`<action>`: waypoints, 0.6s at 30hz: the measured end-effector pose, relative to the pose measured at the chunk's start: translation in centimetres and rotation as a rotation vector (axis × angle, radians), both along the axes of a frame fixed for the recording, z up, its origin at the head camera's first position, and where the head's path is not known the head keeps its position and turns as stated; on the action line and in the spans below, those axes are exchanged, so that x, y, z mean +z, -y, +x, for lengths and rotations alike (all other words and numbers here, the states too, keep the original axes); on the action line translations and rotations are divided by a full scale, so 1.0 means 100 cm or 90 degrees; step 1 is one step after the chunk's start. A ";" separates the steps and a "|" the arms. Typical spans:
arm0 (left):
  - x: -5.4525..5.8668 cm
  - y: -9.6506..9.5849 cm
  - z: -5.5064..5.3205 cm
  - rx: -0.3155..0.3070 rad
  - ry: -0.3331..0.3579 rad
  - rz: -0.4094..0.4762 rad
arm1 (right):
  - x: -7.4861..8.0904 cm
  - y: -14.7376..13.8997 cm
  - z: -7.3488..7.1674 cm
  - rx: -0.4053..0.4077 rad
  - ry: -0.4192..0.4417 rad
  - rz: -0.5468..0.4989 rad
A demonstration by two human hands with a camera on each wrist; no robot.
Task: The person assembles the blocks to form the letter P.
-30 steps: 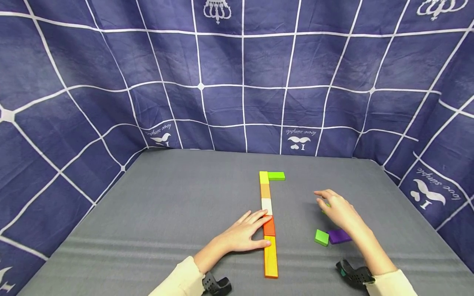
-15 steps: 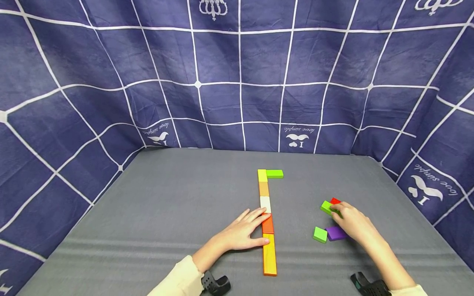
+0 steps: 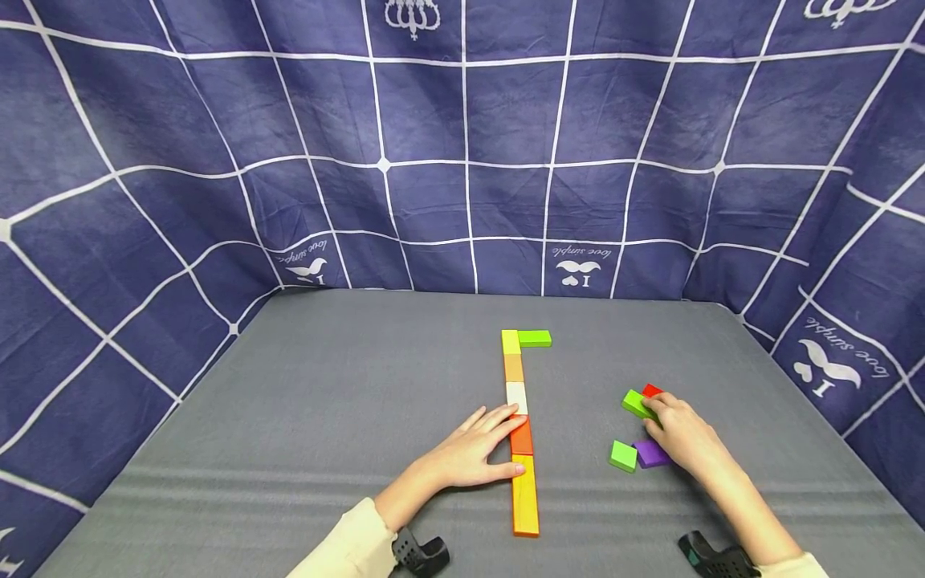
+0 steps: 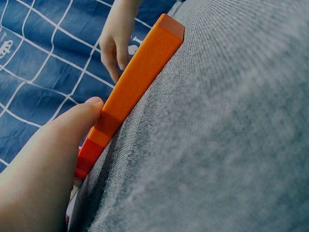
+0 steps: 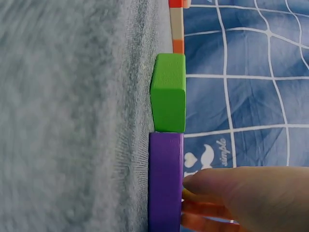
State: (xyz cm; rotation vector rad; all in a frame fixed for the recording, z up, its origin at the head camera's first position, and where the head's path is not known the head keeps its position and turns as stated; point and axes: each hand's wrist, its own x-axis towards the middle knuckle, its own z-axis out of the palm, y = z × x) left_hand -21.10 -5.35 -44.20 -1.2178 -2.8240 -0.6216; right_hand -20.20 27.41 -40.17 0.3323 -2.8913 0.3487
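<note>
Green on every visible face, the lime block (image 3: pixel 633 402) lies on the right side of the grey worktop (image 3: pixel 361 369), its long axis oblique, running from far left to near right. The grip of the right hand (image 3: pixel 686 437) is found at the block's near-right end: fingers curved over one side, thumb close to the other. By judgement they pinch it; how firmly cannot be told. From the knuckles, the block thus lies forward and to the left. A red block (image 3: pixel 651 390) sits just beyond, partly masked by the fingers; contact between the two blocks cannot be confirmed. Nearer the person, a small green block (image 3: pixel 623 456) and a purple block (image 3: pixel 653 453) appear to touch end to end. The left hand (image 3: pixel 470 456) is well apart to the left, fingers extended, fingertips resting at the white block (image 3: pixel 516 397) and orange-red block (image 3: pixel 522 438), thumb on the long amber block (image 3: pixel 525 506). With a tan block (image 3: pixel 513 368) and a yellow block (image 3: pixel 511 343), these form a straight row leading away from the person, the far green block (image 3: pixel 536 339) set square to its far end, pointing right. The right hand is clearly the nearer to the lime block, whose axis agrees with neither the row nor the far green block; matching either would, in judgement, require a turn of the wrist
</note>
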 end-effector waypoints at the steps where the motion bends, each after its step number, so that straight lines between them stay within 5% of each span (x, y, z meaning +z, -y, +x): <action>1: 0.000 0.000 0.000 0.000 -0.001 0.000 | -0.001 0.001 0.000 0.004 -0.008 0.005; 9: 0.002 0.000 0.001 0.006 0.011 -0.007 | -0.002 0.011 -0.002 0.047 -0.067 0.005; 18: 0.002 0.000 0.001 0.007 0.020 -0.005 | 0.000 0.025 -0.011 0.086 -0.039 -0.014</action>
